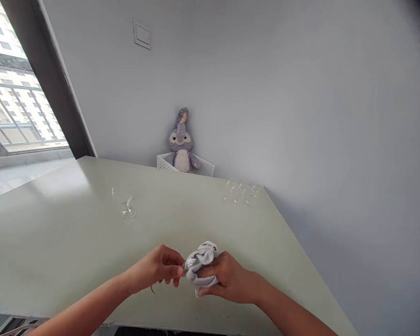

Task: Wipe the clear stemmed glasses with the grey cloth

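Observation:
Over the near part of the table, my left hand (163, 267) pinches the stem of a clear stemmed glass (184, 269). The curved edge of the glass's foot shows just below the fingers. A white cloth (203, 255) is bunched at the bowl, hiding most of it. My right hand (227, 278) is closed on the cloth, with its fingers pushed into the folds. Farther left on the table, another clear stemmed glass (128, 212) stands upright, apart from both hands.
Several small stemmed glasses (241, 190) stand together at the table's far right corner. Behind the table's far edge, a grey plush toy (182, 149) sits in a white perforated basket (206, 168). The pale table (80, 242) meets a wall on the right.

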### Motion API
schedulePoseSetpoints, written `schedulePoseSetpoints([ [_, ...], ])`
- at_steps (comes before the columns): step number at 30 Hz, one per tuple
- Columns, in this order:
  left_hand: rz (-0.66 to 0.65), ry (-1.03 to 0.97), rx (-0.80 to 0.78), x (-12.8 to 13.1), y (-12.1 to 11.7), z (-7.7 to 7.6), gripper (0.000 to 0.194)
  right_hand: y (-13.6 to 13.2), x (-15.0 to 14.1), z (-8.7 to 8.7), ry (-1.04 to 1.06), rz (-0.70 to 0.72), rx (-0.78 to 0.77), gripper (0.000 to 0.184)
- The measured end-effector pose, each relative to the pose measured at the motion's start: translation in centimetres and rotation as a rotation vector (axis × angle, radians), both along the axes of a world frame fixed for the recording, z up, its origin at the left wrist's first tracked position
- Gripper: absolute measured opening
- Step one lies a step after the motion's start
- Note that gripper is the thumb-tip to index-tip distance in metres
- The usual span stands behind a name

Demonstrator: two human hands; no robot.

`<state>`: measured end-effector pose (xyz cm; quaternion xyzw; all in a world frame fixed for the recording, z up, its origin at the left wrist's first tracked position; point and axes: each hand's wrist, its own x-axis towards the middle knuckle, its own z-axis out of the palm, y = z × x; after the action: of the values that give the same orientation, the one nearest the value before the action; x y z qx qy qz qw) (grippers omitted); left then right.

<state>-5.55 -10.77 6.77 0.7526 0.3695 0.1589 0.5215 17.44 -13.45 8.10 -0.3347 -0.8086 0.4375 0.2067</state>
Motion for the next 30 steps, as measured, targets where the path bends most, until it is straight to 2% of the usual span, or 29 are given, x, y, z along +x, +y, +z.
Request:
schedulePoseSetpoints([
  [3,0.219,0.017,0.591,0.2,-0.8,-0.6,0.023,0.4,-0.7,-1.7,0.286,-0.176,-0.384,0.031],
  [5,0.287,0.083,0.963,0.3,-1.0,-0.7,0.027,0.5,-1.6,-2.9,0.505,-0.298,-0.621,0.039],
  [7,0.241,0.186,1.197,0.2,-0.8,-0.8,0.027,0.3,-2.6,-3.7,0.629,-0.367,-0.733,0.041],
  [9,0.161,0.236,1.267,-0.2,-0.4,-0.8,0.022,0.0,-3.2,-4.0,0.605,-0.339,-0.717,0.038],
  [11,0.121,0.220,1.165,-0.7,0.1,-0.7,0.019,0.0,-3.0,-3.9,0.438,-0.234,-0.506,0.029],
  [13,0.130,0.190,0.910,-1.0,0.3,-0.6,0.018,0.5,-2.2,-3.8,0.188,-0.104,-0.097,0.019],
  [15,0.128,0.142,0.523,-1.0,0.4,-0.6,0.018,1.4,-1.1,-3.7,-0.049,0.007,0.354,0.024],
  [16,0.113,0.101,0.302,-1.0,0.4,-0.7,0.019,2.0,-0.6,-3.7,-0.141,0.057,0.533,0.029],
  [18,0.077,-0.027,-0.103,-0.7,0.4,-1.0,0.024,3.1,0.4,-3.6,-0.255,0.122,0.767,0.034],
  [21,0.072,-0.235,-0.489,-0.4,0.5,-1.8,0.031,4.6,1.6,-3.1,-0.343,0.105,0.938,0.030],
  [24,0.188,-0.386,-0.682,-0.4,0.7,-2.9,0.029,5.2,2.7,-2.3,-0.397,-0.057,0.970,0.034],
  [27,0.349,-0.477,-0.744,-0.8,1.2,-3.8,0.026,4.6,3.3,-1.5,-0.383,-0.253,0.907,0.050],
  [30,0.428,-0.476,-0.715,-1.1,1.6,-4.3,0.026,3.1,2.6,-0.8,-0.385,-0.274,0.923,0.057],
])
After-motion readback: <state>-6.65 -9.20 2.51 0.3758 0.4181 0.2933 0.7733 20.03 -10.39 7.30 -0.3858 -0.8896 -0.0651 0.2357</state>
